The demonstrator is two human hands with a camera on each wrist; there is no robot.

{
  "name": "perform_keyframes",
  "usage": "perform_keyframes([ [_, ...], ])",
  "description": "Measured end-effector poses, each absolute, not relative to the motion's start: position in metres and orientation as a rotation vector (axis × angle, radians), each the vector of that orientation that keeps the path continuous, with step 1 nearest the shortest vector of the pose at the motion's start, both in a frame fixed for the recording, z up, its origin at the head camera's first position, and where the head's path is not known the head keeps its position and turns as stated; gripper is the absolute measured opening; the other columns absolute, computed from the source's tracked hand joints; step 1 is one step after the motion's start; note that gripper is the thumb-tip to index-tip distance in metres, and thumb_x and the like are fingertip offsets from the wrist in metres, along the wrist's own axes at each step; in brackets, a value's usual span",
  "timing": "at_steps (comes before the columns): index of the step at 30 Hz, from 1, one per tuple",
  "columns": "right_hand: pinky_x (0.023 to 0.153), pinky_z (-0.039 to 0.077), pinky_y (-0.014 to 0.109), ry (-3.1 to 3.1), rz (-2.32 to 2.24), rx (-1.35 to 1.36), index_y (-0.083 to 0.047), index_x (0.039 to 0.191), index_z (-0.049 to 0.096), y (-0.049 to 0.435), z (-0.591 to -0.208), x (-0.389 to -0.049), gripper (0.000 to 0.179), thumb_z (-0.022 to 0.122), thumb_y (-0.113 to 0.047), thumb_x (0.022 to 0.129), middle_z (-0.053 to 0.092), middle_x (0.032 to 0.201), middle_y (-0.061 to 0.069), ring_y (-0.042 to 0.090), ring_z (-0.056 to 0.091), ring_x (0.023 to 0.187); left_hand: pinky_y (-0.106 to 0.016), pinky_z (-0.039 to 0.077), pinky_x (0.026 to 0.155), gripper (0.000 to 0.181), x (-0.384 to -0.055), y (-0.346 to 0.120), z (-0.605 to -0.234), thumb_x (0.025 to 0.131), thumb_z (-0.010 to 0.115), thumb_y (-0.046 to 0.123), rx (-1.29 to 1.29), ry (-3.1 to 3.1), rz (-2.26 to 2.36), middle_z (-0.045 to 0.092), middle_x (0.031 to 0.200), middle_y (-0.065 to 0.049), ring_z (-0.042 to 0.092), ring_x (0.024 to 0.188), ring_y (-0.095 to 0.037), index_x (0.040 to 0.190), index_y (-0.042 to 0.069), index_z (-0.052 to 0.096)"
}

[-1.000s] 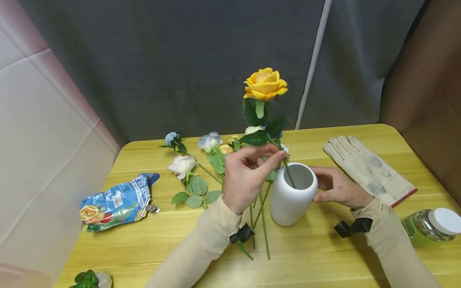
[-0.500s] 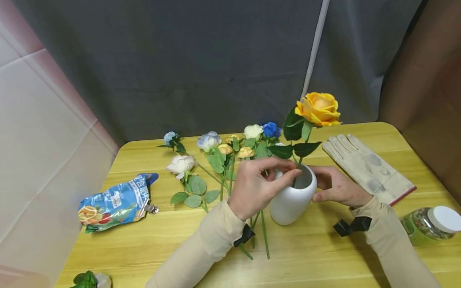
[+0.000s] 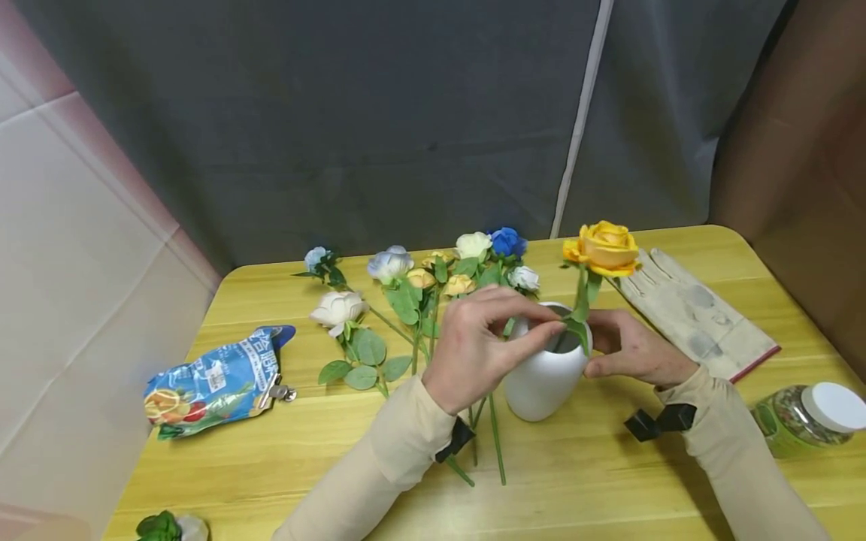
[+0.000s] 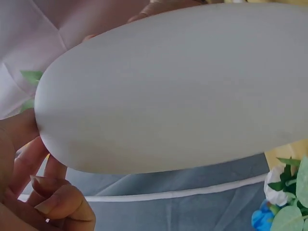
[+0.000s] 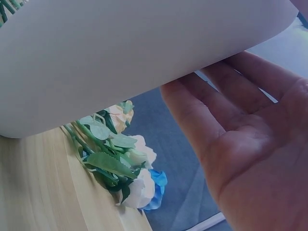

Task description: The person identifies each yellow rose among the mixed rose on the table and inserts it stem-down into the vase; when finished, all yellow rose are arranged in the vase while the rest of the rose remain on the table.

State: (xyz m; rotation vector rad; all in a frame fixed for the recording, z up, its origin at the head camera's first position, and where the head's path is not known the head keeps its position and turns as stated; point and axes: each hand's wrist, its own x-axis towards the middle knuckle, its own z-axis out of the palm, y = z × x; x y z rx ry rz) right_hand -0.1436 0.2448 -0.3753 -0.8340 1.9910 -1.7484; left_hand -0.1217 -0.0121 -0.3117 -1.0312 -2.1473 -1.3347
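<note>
In the head view, a yellow rose (image 3: 602, 249) stands with its stem inside the mouth of a white vase (image 3: 541, 383). My left hand (image 3: 483, 342) pinches the rose's stem and leaves right at the vase rim. From the right side, my right hand (image 3: 636, 349) grips the upper part of the vase between thumb and fingers. The pale vase wall (image 4: 168, 96) fills most of the left wrist view and hides the rose there. In the right wrist view, fingers (image 5: 192, 106) reach behind the vase (image 5: 120, 62).
Several artificial flowers (image 3: 392, 264) lie left of the vase, stems toward the front. Further left lies a blue bag (image 3: 216, 383) with a clip. A work glove (image 3: 700, 315) and a white-lidded jar (image 3: 808, 421) are at right; a small plant (image 3: 159, 526) is front left.
My left hand has moved right and lowered the yellow rose, so its stem sits deeper in the vase and the bloom is lower. The right hand stays on the vase.
</note>
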Motion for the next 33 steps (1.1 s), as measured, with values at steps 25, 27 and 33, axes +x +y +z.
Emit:
perform_keyframes([
  [25, 0.104, 0.051, 0.024, 1.93, -1.795, -0.942, -0.016, 0.139, 0.063, 0.245, -0.383, -0.149, 0.054, 0.08, -0.01, 0.089, 0.068, 0.134, -0.001, 0.012, 0.065, 0.122, -0.024, 0.037, 0.051, 0.008, -0.142, -0.067, -0.303, 0.087, 0.083, 0.012, -0.771, -2.201, -1.609, 0.071, 0.072, -0.001, 0.046, 0.054, -0.013, 0.094, 0.009, 0.082],
  [27, 0.104, 0.051, 0.025, 1.934, -1.794, -0.938, -0.016, 0.139, 0.063, 0.245, -0.383, -0.149, 0.054, 0.08, -0.01, 0.089, 0.068, 0.134, -0.001, 0.013, 0.065, 0.122, -0.024, 0.042, 0.054, 0.009, -0.148, -0.079, -0.307, 0.087, 0.084, 0.015, -0.65, -2.243, -1.613, 0.074, 0.075, -0.002, 0.053, 0.057, -0.014, 0.094, 0.01, 0.083],
  [33, 0.101, 0.052, 0.024, 1.972, -1.773, -0.914, -0.018, 0.138, 0.064, 0.245, -0.382, -0.148, 0.052, 0.08, -0.012, 0.089, 0.069, 0.132, -0.002, 0.012, 0.066, 0.119, -0.026, 0.051, 0.062, 0.017, -0.168, -0.116, -0.337, 0.088, 0.083, 0.026, -0.303, -2.484, -1.595, 0.078, 0.088, -0.006, 0.067, 0.071, -0.02, 0.098, 0.012, 0.083],
])
